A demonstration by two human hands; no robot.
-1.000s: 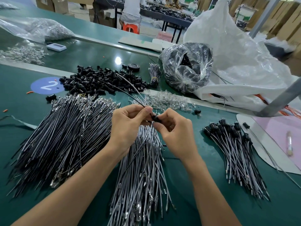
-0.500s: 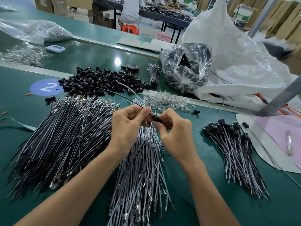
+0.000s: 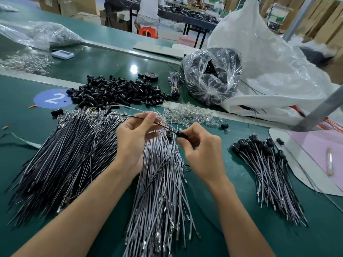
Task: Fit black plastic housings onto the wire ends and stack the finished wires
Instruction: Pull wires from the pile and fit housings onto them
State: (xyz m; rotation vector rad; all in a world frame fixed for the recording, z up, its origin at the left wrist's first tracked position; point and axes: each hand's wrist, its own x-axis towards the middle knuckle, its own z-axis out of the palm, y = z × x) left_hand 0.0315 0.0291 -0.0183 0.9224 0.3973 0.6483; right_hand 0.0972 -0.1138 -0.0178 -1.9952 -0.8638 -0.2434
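Item in work: one black housing point(image 3: 181, 134), pinched at the tips of my right hand point(image 3: 202, 153), thumb and forefinger closed narrowly on it, the other fingers curled beneath. It is held in the air above the middle of the pile of grey wires point(image 3: 163, 191). My left hand point(image 3: 132, 143) pinches a black wire point(image 3: 130, 116) between thumb and forefinger. The wire slants down to the right to the housing, and its far end points left over the pile of black wires point(image 3: 65, 154). Stock: the heap of loose housings point(image 3: 115, 93) lies behind both piles, and the finished stack point(image 3: 265, 171) is well apart to the right, caps pointing away from me. Room: a strip of green table point(image 3: 213, 210) shows between the grey pile and the finished stack, bounded further right by a white board point(image 3: 289, 140) and a slanted metal post point(image 3: 319, 110). One stray housing point(image 3: 224, 126) lies near the clear glass pieces point(image 3: 189, 114). Not legible: my fingertips cover the join of wire and housing, so I cannot tell whether it is seated. The near ends of the grey wires are cut off at the bottom edge. I cannot make out the dark contents of the clear bag point(image 3: 211, 75).
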